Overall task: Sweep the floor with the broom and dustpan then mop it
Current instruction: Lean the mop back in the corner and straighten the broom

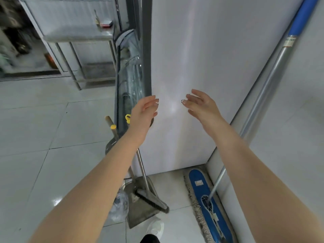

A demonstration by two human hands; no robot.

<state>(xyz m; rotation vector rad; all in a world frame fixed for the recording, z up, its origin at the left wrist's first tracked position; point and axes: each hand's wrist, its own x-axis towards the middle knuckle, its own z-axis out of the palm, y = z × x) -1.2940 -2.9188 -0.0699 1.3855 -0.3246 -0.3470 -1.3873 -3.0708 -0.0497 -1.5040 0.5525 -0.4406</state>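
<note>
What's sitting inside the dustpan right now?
The broom head rests in the dustpan, bristles across its tray. Any dirt beneath the bristles is covered.

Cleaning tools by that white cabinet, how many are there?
3: a broom resting in a dustpan below the left hand, a blue mop against the right wall. Others may be hidden.
</note>
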